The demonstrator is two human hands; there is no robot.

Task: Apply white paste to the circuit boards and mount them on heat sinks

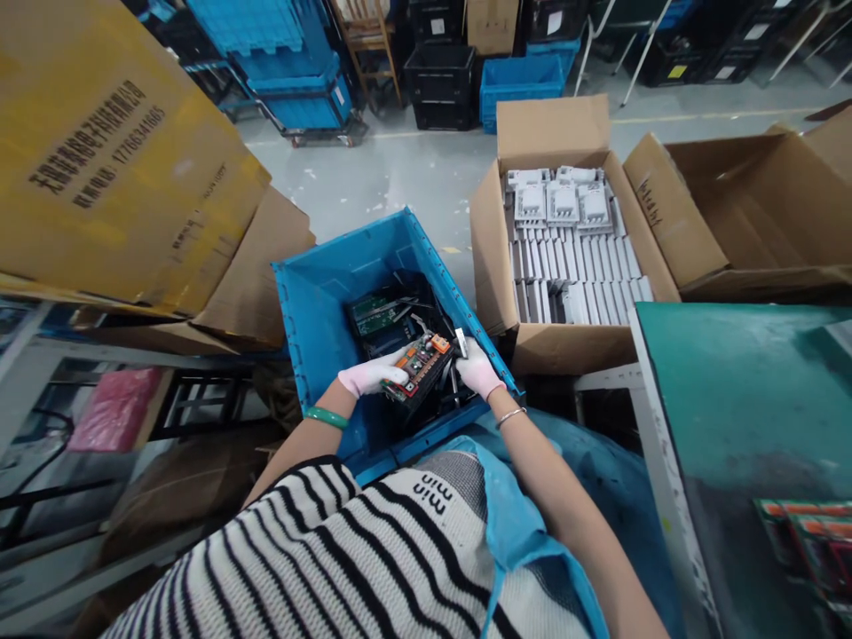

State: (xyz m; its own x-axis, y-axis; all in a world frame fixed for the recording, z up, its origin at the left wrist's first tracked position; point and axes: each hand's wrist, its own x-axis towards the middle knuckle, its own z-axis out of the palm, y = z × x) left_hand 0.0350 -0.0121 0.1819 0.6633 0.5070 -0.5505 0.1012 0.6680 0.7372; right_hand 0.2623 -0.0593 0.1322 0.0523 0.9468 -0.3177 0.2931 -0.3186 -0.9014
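My left hand point(378, 374), in a white and pink glove, is closed on the left end of a circuit board point(421, 362) with orange connectors. The board is tilted over a blue crate point(343, 253), and something black shows under its lower edge. My right hand point(477, 369), gloved alike, is closed by the board's right end. A small silver-white piece point(461, 343) sticks up from its fingers; the rest of that piece is hidden. Below both hands lie dark parts and a green board point(374, 315) inside the crate.
Right of the crate, a cardboard box point(565, 346) holds rows of white-grey housings point(572, 257). Another cardboard box point(685, 213) is beside it. A green-topped table point(745, 382) with more boards point(816, 532) stands right; a big yellow-taped carton point(146, 169) rises left.
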